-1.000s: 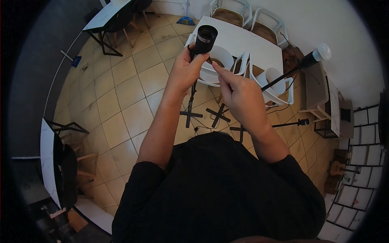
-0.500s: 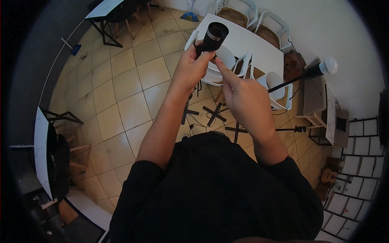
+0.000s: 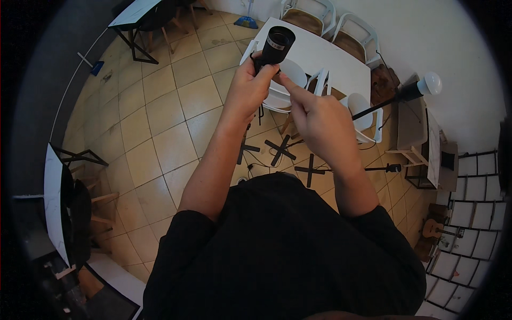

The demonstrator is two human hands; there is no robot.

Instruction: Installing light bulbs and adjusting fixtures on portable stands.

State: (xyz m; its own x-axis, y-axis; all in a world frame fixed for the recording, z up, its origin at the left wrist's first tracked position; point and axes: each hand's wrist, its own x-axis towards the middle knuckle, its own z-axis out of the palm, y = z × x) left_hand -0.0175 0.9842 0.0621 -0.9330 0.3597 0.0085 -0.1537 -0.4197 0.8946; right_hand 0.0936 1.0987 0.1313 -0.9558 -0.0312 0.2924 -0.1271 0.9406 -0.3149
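Head view, left to right: a dark-framed counter (image 3: 53, 197) stands on edge at the far left over the tan floor tiles (image 3: 160, 122). The left hand (image 3: 246, 88) is clenched around the lower end of a black cylindrical lens (image 3: 274, 47), held upright in the air in front of the chest, its open front end tilted up and away. The right hand (image 3: 320, 120) comes in from the other side, its index fingertip touching the lens base just beside the left thumb; it pinches or presses there rather than grasping the barrel, and whether it holds some small part cannot be told. Judging by this, the work on the base looks mid-way, not finished. Beyond are a white counter (image 3: 330, 58), white chairs and a lamp on a stand (image 3: 421, 88).
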